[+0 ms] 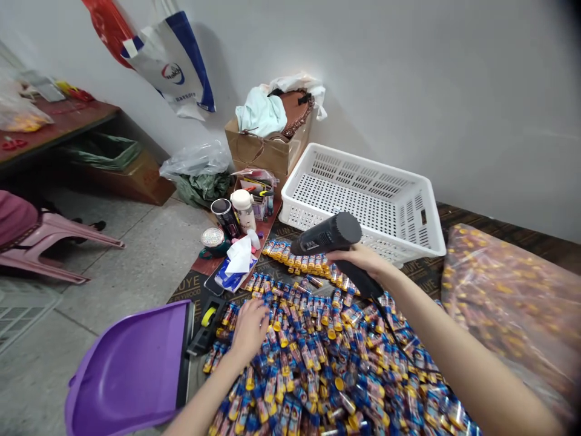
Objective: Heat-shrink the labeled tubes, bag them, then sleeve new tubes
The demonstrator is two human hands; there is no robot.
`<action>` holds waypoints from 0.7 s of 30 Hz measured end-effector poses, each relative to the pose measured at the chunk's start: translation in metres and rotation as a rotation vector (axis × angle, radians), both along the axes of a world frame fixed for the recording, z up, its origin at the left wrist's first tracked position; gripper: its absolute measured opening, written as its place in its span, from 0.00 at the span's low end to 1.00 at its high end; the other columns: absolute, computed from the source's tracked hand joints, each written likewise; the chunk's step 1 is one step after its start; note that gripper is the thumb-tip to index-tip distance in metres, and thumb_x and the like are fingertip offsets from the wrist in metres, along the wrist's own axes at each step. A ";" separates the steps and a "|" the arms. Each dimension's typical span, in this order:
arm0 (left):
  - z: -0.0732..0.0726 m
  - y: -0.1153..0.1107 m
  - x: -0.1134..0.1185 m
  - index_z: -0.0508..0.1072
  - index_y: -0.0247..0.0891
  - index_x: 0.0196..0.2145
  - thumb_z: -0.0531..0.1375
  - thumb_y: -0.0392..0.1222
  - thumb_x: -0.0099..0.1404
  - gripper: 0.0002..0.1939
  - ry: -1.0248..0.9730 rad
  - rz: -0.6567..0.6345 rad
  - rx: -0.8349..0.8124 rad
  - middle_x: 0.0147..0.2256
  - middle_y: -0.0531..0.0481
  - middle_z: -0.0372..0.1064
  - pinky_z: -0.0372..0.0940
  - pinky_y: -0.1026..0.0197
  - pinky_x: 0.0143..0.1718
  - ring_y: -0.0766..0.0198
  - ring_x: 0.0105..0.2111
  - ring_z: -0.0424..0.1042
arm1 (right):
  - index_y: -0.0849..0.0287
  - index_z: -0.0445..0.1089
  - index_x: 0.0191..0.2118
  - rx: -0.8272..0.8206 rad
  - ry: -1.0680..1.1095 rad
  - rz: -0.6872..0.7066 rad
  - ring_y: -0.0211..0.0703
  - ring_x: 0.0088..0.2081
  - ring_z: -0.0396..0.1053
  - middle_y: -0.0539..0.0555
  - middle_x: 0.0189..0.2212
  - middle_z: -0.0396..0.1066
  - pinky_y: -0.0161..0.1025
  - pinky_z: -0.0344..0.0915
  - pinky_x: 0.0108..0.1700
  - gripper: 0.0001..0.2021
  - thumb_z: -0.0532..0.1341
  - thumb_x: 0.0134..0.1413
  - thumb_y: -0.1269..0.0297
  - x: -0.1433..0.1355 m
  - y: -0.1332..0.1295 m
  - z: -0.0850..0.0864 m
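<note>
My right hand [363,259] is closed round the handle of a black hair dryer [324,235], whose barrel points left above a row of small tubes. My left hand [250,324] rests on the left part of a large pile of small tubes [313,357] with blue labels and yellow ends. Its fingers look loosely spread over the tubes, and the fingertips are partly hidden. Neater rows of tubes [308,264] lie under and beyond the dryer. The dryer's cord runs down across the pile beneath my right forearm.
A white perforated crate [363,181] stands behind the dryer. At left are a purple dustpan [136,363], a tape dispenser [207,321] and a tissue pack [233,275]. Drink bottles [244,209] and a cardboard box [261,148] stand behind. A plastic bag of tubes [508,303] lies at right.
</note>
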State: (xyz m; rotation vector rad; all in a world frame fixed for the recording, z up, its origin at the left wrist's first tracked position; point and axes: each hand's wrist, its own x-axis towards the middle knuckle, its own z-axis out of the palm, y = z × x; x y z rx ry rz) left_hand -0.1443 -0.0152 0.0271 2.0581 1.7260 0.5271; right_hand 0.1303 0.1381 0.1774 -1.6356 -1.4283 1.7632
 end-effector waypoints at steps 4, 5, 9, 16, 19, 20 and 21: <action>0.012 0.094 0.041 0.73 0.36 0.38 0.49 0.31 0.61 0.14 0.062 -0.048 -0.020 0.44 0.43 0.69 0.60 0.51 0.52 0.56 0.48 0.65 | 0.65 0.72 0.30 -0.007 -0.168 -0.158 0.39 0.21 0.66 0.55 0.23 0.73 0.35 0.63 0.24 0.17 0.67 0.40 0.54 0.060 -0.040 0.013; 0.012 0.117 0.058 0.73 0.35 0.40 0.48 0.32 0.62 0.15 0.086 -0.119 -0.033 0.45 0.42 0.69 0.58 0.52 0.54 0.57 0.49 0.65 | 0.65 0.72 0.30 -0.019 -0.230 -0.215 0.39 0.21 0.66 0.55 0.21 0.72 0.35 0.62 0.23 0.17 0.66 0.40 0.53 0.078 -0.054 0.016; -0.005 0.185 0.136 0.68 0.38 0.49 0.52 0.41 0.63 0.17 0.068 -0.342 -0.046 0.56 0.44 0.60 0.51 0.53 0.59 0.57 0.58 0.56 | 0.63 0.73 0.31 -0.055 -0.353 -0.430 0.42 0.23 0.66 0.56 0.22 0.72 0.37 0.64 0.25 0.19 0.66 0.39 0.49 0.132 -0.106 0.029; -0.042 0.160 0.163 0.61 0.39 0.57 0.52 0.50 0.64 0.25 0.092 -0.482 -0.081 0.60 0.43 0.53 0.45 0.47 0.60 0.53 0.62 0.48 | 0.58 0.75 0.34 -0.109 -0.348 -0.595 0.45 0.26 0.67 0.56 0.26 0.74 0.39 0.66 0.26 0.20 0.67 0.36 0.48 0.167 -0.152 0.027; -0.040 0.108 0.137 0.60 0.40 0.57 0.48 0.49 0.67 0.23 0.090 -0.540 0.026 0.60 0.44 0.54 0.41 0.45 0.61 0.55 0.62 0.46 | 0.58 0.75 0.33 -0.118 -0.309 -0.614 0.45 0.25 0.67 0.55 0.23 0.73 0.39 0.65 0.25 0.20 0.67 0.35 0.48 0.164 -0.150 0.015; -0.037 0.097 0.129 0.62 0.41 0.55 0.47 0.48 0.67 0.21 0.087 -0.587 0.068 0.60 0.45 0.55 0.40 0.44 0.62 0.55 0.62 0.46 | 0.59 0.75 0.31 -0.129 -0.295 -0.602 0.44 0.23 0.66 0.55 0.22 0.72 0.38 0.64 0.24 0.20 0.67 0.35 0.47 0.160 -0.147 0.011; -0.034 0.092 0.124 0.64 0.42 0.53 0.47 0.47 0.67 0.19 0.091 -0.604 0.106 0.59 0.45 0.55 0.38 0.42 0.62 0.56 0.63 0.45 | 0.60 0.74 0.30 -0.137 -0.285 -0.585 0.43 0.22 0.65 0.55 0.20 0.71 0.38 0.63 0.23 0.20 0.67 0.36 0.47 0.155 -0.142 0.007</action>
